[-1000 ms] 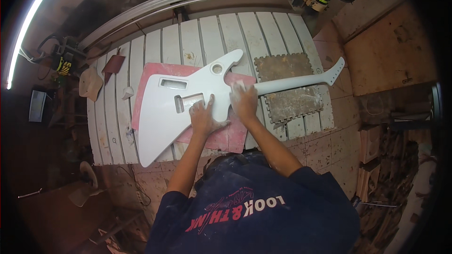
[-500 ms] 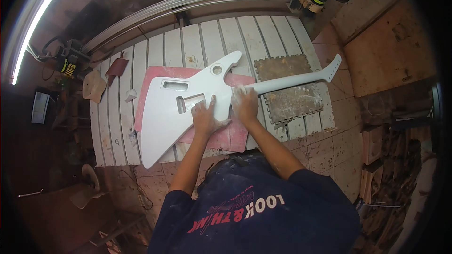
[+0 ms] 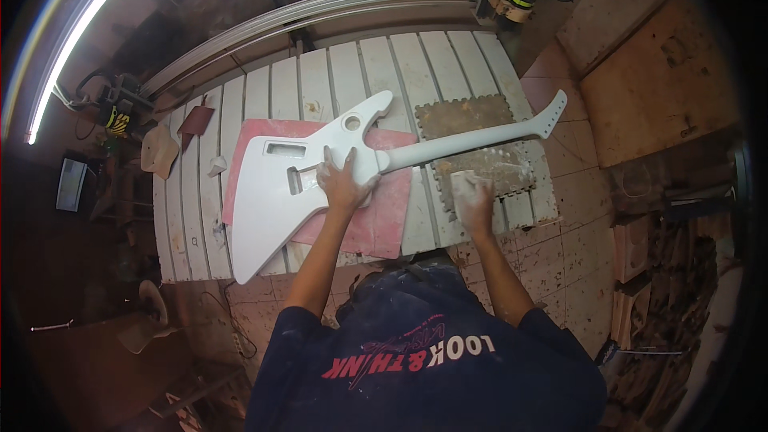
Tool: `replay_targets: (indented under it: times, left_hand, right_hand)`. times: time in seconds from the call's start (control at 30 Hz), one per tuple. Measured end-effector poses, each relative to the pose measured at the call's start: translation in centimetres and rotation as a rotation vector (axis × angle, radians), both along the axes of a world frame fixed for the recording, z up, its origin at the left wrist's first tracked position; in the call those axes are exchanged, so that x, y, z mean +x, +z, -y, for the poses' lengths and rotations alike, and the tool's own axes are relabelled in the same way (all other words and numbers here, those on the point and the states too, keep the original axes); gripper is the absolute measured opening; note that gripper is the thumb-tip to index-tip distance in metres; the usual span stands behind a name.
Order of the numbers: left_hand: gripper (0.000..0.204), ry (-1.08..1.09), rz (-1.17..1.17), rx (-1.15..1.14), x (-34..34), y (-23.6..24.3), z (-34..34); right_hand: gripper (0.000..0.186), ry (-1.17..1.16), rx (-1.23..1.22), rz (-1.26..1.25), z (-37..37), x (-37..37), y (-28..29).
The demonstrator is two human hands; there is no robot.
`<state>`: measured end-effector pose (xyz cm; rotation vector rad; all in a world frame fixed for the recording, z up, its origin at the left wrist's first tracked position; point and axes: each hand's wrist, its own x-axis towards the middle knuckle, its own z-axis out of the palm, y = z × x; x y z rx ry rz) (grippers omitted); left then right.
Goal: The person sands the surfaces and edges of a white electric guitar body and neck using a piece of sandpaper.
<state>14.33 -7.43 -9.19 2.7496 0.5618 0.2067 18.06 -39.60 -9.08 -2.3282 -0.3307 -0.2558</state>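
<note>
The white guitar (image 3: pixel 272 200) lies mid-frame on a pink sheet (image 3: pixel 392 228), probably for cushioning; its neck (image 3: pixel 456 144) reaches right over a grey-brown mat (image 3: pixel 458 117), likely a guard underneath. The left hand (image 3: pixel 344 182), fingers spread, rests on the body, seemingly steadying it. Right of centre, the right hand (image 3: pixel 477 202) is blurred; I cannot tell whether its fingers pinch anything.

"Which colours reached your screen?"
"I saw a white guitar (image 3: pixel 276 200) on a pink sheet (image 3: pixel 376 228), with mottled grey-brown mats (image 3: pixel 460 115) to the right."
"What showed near?"
"I saw a navy shirt (image 3: pixel 432 392) with red and white lettering (image 3: pixel 410 360)."
</note>
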Motion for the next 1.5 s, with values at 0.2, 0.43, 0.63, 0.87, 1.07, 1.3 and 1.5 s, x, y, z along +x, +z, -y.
replay_targets:
  times: [0.2, 0.43, 0.63, 0.87, 1.07, 1.3, 1.5]
  left_hand:
    - [0.099, 0.018, -0.016, 0.025, 3.3, 0.7, 1.6]
    - [0.087, 0.086, -0.093, 0.085, 3.7, -2.1, 2.1]
    - [0.095, 0.085, -0.046, 0.232, 3.8, -1.5, 8.4]
    - [0.125, -0.035, 0.012, 0.164, 5.3, -3.6, 16.3]
    - [0.129, -0.136, -0.025, 0.033, 9.8, -3.2, 22.5]
    - [0.112, -0.476, 0.066, 0.026, 11.6, -2.4, 26.2]
    - [0.093, -0.022, -0.153, -0.018, 9.1, -3.1, 15.6]
  right_hand:
    - [0.044, -0.222, 0.045, -0.068, 10.6, 2.8, -0.5]
    - [0.057, -0.366, -0.123, -0.126, 18.8, 3.5, -6.2]
    - [0.061, -0.384, -0.331, 0.059, 20.4, 3.4, -9.3]
    - [0.055, -0.373, -0.306, 0.182, 20.6, 3.3, -10.2]
    - [0.053, -0.270, -0.243, 0.236, 21.1, 3.9, -9.8]
    - [0.056, -0.223, -0.227, 0.213, 21.3, 3.7, -10.2]
    - [0.055, -0.232, -0.217, 0.246, 21.2, 3.6, -9.7]
